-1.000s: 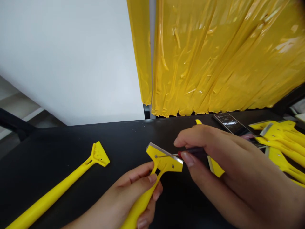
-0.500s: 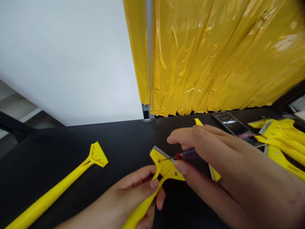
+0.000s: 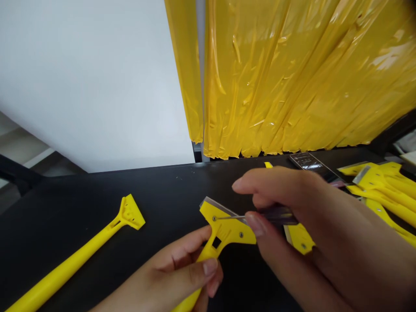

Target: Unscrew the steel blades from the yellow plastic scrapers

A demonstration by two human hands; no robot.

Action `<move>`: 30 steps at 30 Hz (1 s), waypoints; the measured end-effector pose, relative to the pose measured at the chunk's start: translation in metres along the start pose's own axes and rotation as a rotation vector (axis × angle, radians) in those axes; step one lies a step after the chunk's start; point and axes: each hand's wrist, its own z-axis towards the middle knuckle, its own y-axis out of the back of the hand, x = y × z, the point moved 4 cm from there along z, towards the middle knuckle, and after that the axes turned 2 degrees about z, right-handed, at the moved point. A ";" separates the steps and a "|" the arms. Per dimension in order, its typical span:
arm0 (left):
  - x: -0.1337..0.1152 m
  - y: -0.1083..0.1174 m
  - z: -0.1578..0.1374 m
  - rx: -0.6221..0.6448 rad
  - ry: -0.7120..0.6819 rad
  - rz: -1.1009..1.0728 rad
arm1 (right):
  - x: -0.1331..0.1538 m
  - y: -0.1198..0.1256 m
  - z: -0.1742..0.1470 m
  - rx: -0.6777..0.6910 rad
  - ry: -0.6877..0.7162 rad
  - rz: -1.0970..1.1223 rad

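My left hand point(image 3: 186, 264) is closed around the neck of a yellow scraper point(image 3: 224, 227), its head tilted up and a metal blade along the far edge. Two screws show on the scraper's face. Between thumb and fingers, my right hand point(image 3: 299, 229) grips a screwdriver point(image 3: 279, 215) with a dark, see-through handle. Its thin shaft reaches left across the scraper head, and the tip is at the left screw. Part of another yellow scraper point(image 3: 300, 240) shows behind my right hand, which hides the rest of it.
A yellow scraper without a visible blade point(image 3: 84, 249) lies on the black table point(image 3: 156, 186) at left. Several bladed scrapers point(image 3: 383, 186) are piled at right, beside a phone point(image 3: 313, 164). Behind the table hang yellow plastic sheeting point(image 3: 276, 78) and a white panel point(image 3: 97, 82).
My right hand has drawn back slightly to the right, baring more of the screwdriver's shaft. The scraper head in my left hand has turned a little.
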 end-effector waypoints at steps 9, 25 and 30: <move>0.009 0.002 0.002 0.003 0.020 0.009 | -0.001 -0.003 -0.002 0.058 -0.035 0.025; 0.005 0.001 0.006 0.087 0.050 0.006 | 0.004 -0.004 -0.003 0.102 -0.084 0.029; 0.002 -0.003 0.004 0.048 0.060 0.008 | 0.002 -0.005 -0.001 0.139 -0.082 0.046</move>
